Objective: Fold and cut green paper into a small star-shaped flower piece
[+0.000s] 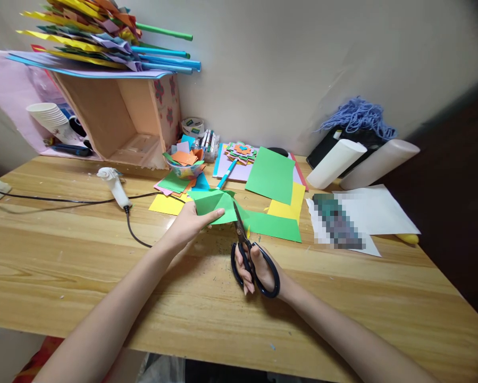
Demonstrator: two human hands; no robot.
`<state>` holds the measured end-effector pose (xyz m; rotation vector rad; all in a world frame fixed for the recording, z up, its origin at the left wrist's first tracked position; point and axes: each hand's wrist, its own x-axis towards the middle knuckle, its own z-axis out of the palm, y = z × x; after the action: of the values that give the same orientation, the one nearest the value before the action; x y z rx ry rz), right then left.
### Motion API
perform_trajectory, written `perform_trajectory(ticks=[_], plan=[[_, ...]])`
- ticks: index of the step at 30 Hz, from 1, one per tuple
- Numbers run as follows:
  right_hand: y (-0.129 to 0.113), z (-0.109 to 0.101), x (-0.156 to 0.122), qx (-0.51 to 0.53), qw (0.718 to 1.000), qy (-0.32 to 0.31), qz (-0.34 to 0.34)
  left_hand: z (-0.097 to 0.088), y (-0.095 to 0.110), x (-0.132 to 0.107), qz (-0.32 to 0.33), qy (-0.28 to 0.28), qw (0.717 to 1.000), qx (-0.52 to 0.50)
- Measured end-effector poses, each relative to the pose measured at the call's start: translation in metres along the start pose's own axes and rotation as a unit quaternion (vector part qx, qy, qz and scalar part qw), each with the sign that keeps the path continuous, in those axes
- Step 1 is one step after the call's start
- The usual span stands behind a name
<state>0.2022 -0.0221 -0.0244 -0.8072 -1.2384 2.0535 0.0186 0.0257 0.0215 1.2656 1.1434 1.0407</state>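
Between thumb and fingers, my left hand (pixel 196 221) pinches a folded piece of green paper (pixel 212 205) above the table. My right hand (pixel 258 268) grips a pair of scissors (pixel 243 242) by their large black handles. The dark blades point away from me and meet the right edge of the green paper; whether they are cutting into it I cannot tell. Just beyond lies a flat green sheet (pixel 274 225), overlapping a yellow sheet (pixel 288 205). A larger green sheet (pixel 270 175) rests on a pile of coloured paper behind.
A white glue gun (pixel 115 187) with a black cord lies left. Behind stand a bowl of paper scraps (pixel 185 169), a layered paper flower (pixel 241 152) and an open box (pixel 115 114) topped with paper flowers. White rolls (pixel 336 164) and blue yarn (pixel 358 119) are at right.
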Motion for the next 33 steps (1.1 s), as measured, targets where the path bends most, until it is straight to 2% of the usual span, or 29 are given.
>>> perform_trajectory(ticks=[5, 19, 28, 33], plan=[[-0.001, 0.001, 0.001, -0.034, 0.999, 0.027, -0.011, 0.002, 0.002, -0.001, 0.004, 0.012, 1.0, -0.006], [-0.012, 0.001, 0.002, 0.015, 1.0, 0.018, -0.007, 0.013, 0.003, -0.003, -0.026, 0.029, 0.999, 0.005], [-0.008, -0.006, 0.001, -0.052, 0.998, 0.024, -0.03, 0.016, 0.005, -0.001, -0.025, 0.027, 0.999, -0.026], [-0.01, -0.005, 0.0, -0.058, 0.997, 0.027, -0.033, 0.016, 0.005, -0.002, -0.026, 0.029, 0.999, -0.006]])
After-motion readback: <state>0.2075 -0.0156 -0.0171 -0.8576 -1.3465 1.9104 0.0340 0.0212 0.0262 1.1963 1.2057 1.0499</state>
